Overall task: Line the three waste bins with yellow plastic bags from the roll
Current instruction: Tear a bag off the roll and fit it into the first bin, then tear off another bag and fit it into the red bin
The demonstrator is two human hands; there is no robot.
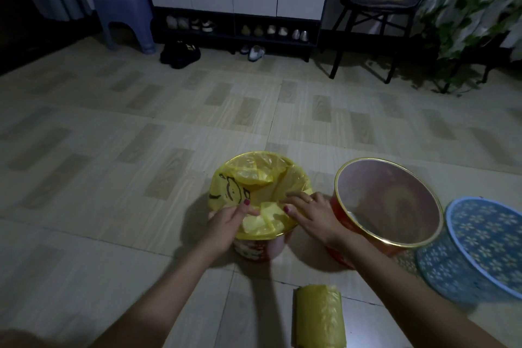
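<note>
The left hand pinches the near-left edge of the thin yellow plastic bag, which is draped over the rim of the small round red-patterned bin. The right hand grips the bag's near-right edge. Just right of that hand stands an unlined red gold-rimmed bin, then a blue mesh bin. The yellow bag roll lies nearer, between the forearms.

bare forearms, red-painted nails, seemingly gold ring

No legible text, label or number anywhere.
</note>
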